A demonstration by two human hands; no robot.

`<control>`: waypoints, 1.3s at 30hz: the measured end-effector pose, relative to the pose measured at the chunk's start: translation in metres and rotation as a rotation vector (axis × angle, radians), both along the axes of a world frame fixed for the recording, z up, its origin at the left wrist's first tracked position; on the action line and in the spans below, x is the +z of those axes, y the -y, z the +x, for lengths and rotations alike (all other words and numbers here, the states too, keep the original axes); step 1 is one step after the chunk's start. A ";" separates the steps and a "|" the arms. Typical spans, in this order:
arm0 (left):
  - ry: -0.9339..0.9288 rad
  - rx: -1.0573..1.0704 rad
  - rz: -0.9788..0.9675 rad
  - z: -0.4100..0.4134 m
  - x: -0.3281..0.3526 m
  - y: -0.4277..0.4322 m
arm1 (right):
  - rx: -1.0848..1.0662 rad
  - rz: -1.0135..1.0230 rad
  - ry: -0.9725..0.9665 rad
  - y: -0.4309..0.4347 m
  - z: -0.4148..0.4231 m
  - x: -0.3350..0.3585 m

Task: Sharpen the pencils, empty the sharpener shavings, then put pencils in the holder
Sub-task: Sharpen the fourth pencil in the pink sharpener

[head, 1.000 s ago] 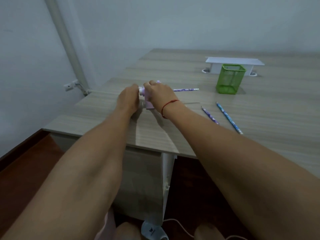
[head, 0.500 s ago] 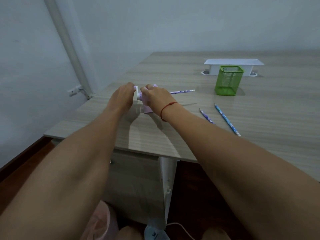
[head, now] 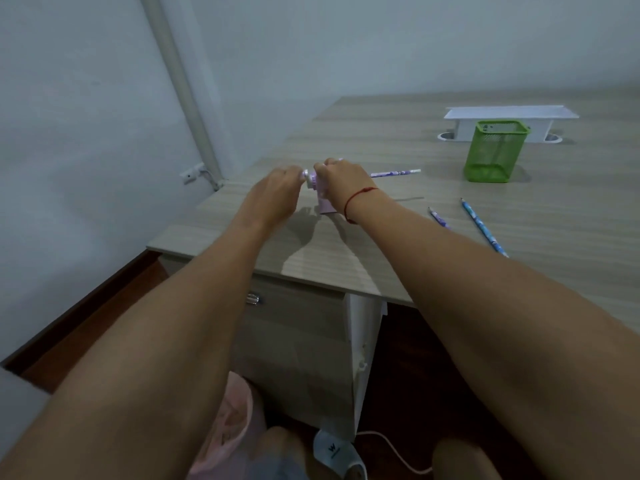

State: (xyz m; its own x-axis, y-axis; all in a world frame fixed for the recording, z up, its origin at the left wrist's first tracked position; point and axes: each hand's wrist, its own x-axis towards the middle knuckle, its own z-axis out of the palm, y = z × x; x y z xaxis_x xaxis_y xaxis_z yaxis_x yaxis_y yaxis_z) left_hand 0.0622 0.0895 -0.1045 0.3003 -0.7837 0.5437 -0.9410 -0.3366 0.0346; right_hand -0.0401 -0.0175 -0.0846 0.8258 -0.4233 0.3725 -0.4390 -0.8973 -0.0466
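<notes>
Sharpener (head: 325, 206): small lilac body, stood on the worktop (head: 346, 265) towards its left front corner, flanked by both hands.

Left hand (head: 277, 194): placed on the sharpener's left side, fingers curled round the crank (head: 307, 174), which is gripped at that end.

Right hand (head: 341, 181): clamped over the top of the body, fingers curled down; the body is pinned to the worktop by it.

Inserted pencil (head: 394, 173): seen emerging from behind the right hand, long axis left to right, roughly in line with the crank, free end pointed right. Its tip is hidden inside.

Purple pencil (head: 439, 218) and blue pencil (head: 483, 228): lying loose further right, well apart from the sharpener, long axes running near to far, beside the right forearm.

Holder (head: 495, 150): green mesh, upright, far right, past all three pencils.

Step judged: first pencil being ground, the other two untouched. Withdrawal would be made rightwards along the pencil's own axis; the right hand is judged nearer to it, to the loose pair and to the holder.
</notes>
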 end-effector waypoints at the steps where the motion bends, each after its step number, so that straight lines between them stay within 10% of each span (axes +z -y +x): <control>1: -0.023 0.008 0.024 -0.003 -0.002 -0.003 | 0.001 0.002 -0.002 0.000 0.000 0.000; 13: -0.177 -0.005 0.293 0.014 -0.021 0.018 | 0.026 -0.023 0.038 0.009 0.001 -0.010; 28: 0.078 0.012 0.029 0.033 0.010 0.031 | -0.035 -0.024 0.011 -0.001 0.007 -0.008; 39: -0.149 0.028 0.122 -0.017 -0.025 -0.008 | -0.010 -0.039 -0.029 -0.001 -0.002 -0.002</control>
